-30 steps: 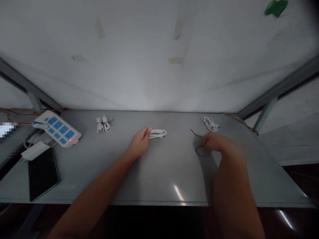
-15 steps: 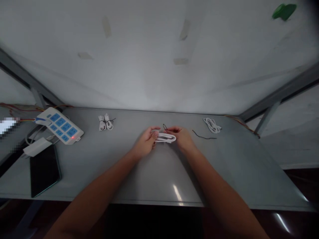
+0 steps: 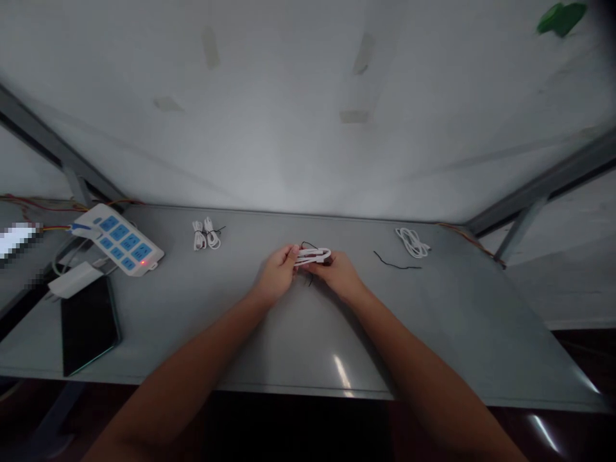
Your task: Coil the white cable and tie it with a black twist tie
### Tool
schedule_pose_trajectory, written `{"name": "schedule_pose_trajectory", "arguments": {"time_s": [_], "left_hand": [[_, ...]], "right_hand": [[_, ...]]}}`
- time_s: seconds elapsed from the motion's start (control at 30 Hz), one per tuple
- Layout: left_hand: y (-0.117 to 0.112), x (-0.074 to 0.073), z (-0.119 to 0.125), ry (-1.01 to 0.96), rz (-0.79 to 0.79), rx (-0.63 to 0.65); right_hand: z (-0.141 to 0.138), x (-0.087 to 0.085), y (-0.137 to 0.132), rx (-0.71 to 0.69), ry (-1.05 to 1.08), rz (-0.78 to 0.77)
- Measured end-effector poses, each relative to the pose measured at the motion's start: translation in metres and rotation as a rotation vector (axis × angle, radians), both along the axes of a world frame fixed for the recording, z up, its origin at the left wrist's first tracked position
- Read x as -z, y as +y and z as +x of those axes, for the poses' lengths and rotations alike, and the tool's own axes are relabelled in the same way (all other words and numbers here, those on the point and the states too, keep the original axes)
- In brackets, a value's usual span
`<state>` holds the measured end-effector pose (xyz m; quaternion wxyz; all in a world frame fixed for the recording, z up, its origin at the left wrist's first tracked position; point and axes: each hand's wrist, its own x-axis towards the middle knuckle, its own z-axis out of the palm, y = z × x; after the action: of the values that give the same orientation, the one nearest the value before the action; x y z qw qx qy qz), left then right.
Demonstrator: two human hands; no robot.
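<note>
Left hand (image 3: 278,273) and right hand (image 3: 339,274) pinch the coiled white cable (image 3: 312,256) from either end, fingers closed to keep its loops bunched, thin black wire (image 3: 305,244) trailing past it.

count taken at the table (image 3: 433,308). hands: two, the left hand (image 3: 276,276) and the right hand (image 3: 339,276). held cable (image 3: 312,256): one, white. white coils lying loose: three, the first coil (image 3: 198,235) and second coil (image 3: 212,233) side by side, the third coil (image 3: 412,243) well apart. black wire (image 3: 394,263): one. power strip (image 3: 118,240): one. adapter (image 3: 74,280): one. tablet (image 3: 89,326): one. green object (image 3: 561,18): one.
</note>
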<state>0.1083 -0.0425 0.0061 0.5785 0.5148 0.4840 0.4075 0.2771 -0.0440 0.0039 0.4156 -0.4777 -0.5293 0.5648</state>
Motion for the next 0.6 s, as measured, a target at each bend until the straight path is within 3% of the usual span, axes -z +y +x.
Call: {"name": "schedule_pose_trajectory", "arguments": {"time_s": [0.27, 0.43, 0.6], "left_hand": [[0.005, 0.002, -0.010, 0.354, 0.218, -0.237], [0.002, 0.001, -0.008, 0.635, 0.364, -0.221], [-0.001, -0.003, -0.005, 0.821, 0.399, -0.152]], "right_hand": [[-0.002, -0.010, -0.008, -0.049, -0.210, 0.036], [-0.005, -0.018, -0.016, -0.032, -0.424, 0.219], [-0.004, -0.023, -0.019, -0.019, -0.751, 0.398]]}}
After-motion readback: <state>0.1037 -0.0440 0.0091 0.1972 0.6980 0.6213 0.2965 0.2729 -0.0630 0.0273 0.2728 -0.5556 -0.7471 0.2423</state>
